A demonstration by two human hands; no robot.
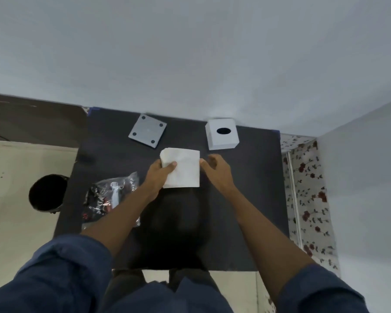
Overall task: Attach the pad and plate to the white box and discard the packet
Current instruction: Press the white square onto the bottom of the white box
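Observation:
My left hand [161,171] grips the left edge of a white square pad [184,168], held above the middle of the black table mat [246,199]. My right hand [215,168] is at the pad's right edge with fingers curled, touching or nearly touching it; I cannot tell whether it grips. The white box [222,134] with an oval hole on top stands at the back right. A grey square plate [147,131] with dark dots at its corners lies at the back left. A crumpled clear and black packet [110,197] lies on the mat by my left forearm.
A round black bin [46,193] stands on the pale floor left of the table. A grey wall rises behind the table. A floral cloth [307,195] runs along the table's right side.

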